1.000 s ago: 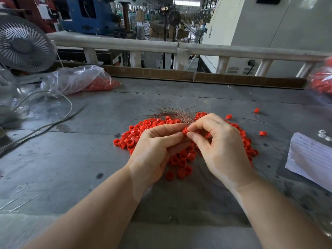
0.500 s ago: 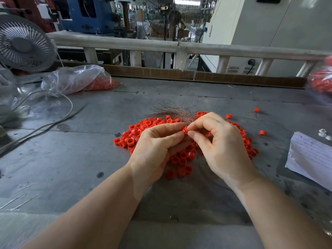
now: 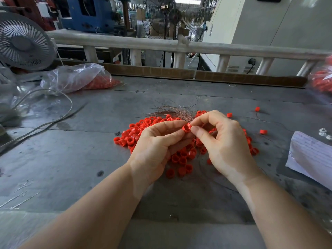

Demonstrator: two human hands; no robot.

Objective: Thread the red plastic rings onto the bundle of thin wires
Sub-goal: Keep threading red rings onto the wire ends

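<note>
Red moulded plastic, small and short-walled: the red plastic ring (image 3: 186, 128) you are working with sits between your two hands, raised just above the heap of loose red plastic rings (image 3: 143, 131) on the grey metal worktable (image 3: 71, 159). Your left hand (image 3: 156, 150) holds the ring between its curled thumb and forefinger. Your right hand (image 3: 224, 141) meets it from the other side, thumb and forefinger closed to a narrow pinch at the ring's edge, where the bundle of thin coppery wires (image 3: 177, 112) comes in. Whether the wire tips have entered the bore cannot be told.

Expect the ring to be very light, rigid and rather slick, so it may squirt out of a hard squeeze. Take it by the outer wall, across its width, and leave both open ends free. Judge the wires to be fine, springy and easily kinked. Their far ends fan out loosely beyond your fingers, over the back of the heap. Pinch them close to the leading tips, so that they stay gathered as one strand. A grip further back would probably let them splay and snag on the rim.

Several stray rings lie apart to the right, near a sheet of white lined paper (image 3: 312, 155). A clear plastic bag of red rings (image 3: 77, 79) rests at the far left.
</note>
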